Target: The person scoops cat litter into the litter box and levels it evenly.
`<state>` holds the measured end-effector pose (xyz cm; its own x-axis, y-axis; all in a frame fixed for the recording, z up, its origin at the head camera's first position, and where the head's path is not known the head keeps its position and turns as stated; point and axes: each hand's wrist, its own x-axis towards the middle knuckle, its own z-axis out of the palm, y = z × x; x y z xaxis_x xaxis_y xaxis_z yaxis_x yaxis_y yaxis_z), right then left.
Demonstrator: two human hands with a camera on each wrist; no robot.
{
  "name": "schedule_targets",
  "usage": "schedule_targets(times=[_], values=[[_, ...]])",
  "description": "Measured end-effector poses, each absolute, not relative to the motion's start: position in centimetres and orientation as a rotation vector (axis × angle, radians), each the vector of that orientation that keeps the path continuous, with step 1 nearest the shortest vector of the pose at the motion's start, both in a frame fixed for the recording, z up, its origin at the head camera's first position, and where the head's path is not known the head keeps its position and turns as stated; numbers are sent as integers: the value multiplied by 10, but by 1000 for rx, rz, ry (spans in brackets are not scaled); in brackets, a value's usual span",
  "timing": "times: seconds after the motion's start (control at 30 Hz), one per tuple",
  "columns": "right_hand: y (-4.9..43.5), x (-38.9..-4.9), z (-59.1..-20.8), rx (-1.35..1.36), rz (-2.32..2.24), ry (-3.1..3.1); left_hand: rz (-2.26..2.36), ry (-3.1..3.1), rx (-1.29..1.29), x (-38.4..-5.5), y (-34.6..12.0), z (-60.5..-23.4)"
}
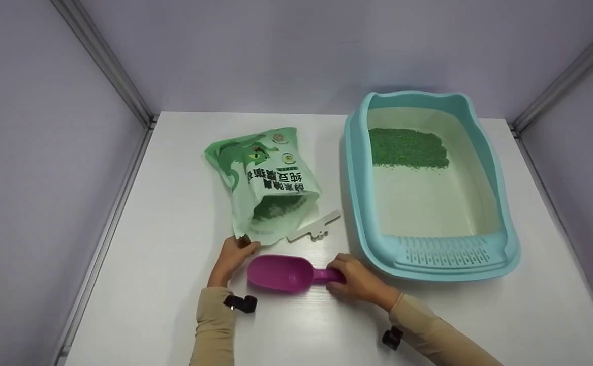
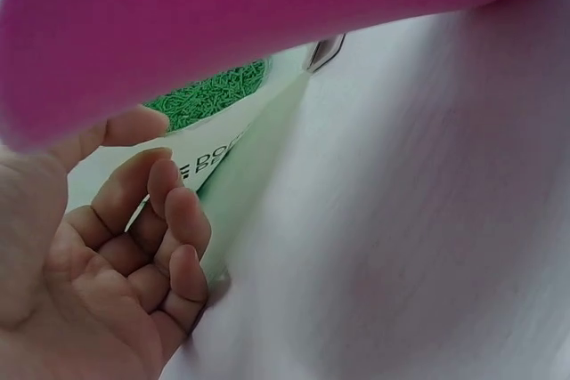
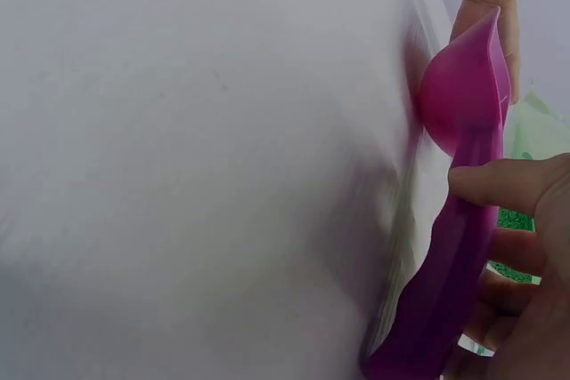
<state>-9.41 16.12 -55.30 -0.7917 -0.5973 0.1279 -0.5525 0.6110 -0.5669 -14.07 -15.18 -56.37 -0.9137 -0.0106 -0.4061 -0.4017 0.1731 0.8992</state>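
My left hand [image 1: 232,256] pinches the near left corner of a green cat litter bag [image 1: 240,203], which lies with its mouth facing me. Green pellets [image 2: 214,95] show inside the mouth. In my right hand [image 1: 358,279] is the handle of a magenta scoop [image 1: 281,273], held with thumb and fingers around it. The scoop's bowl faces up, just in front of the bag and beside the left hand. It looks empty. From the left wrist view, the scoop [image 2: 267,6] covers the upper part and hides some of the bag.
A light blue litter box [image 1: 354,203] stands at the right, with a patch of green pellets [image 1: 408,147] toward its back left. Between bag and box lies a flat whitish strip with a small shaped edge [image 1: 316,227]. Walls enclose the white table [image 1: 164,203].
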Motion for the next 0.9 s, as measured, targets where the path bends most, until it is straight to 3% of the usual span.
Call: schedule_targets(times=[0.67, 0.9], values=[[130, -114, -517, -901, -1007, 2752, 1782, 2631, -320, -138, -179, -565], [116, -127, -513, -847, -1155, 2770, 1837, 2941, -155, -137, -178, -560]])
